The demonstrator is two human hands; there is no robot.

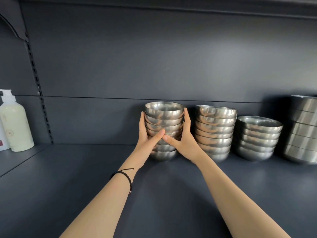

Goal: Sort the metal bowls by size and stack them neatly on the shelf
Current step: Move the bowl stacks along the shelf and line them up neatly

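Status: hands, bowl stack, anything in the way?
Left hand and right hand grip leftmost bowl stack. Stack upright on shelf. Neighbouring stack close beside right hand.

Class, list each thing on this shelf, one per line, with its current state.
left hand: grips leftmost bowl stack, left side
right hand: grips its right side
leftmost bowl stack: nested, upright, on the shelf
second bowl stack: nested, untouched
third bowl stack: nested, untouched
large bowl stack: nested, partly out of frame
pump bottle: upright
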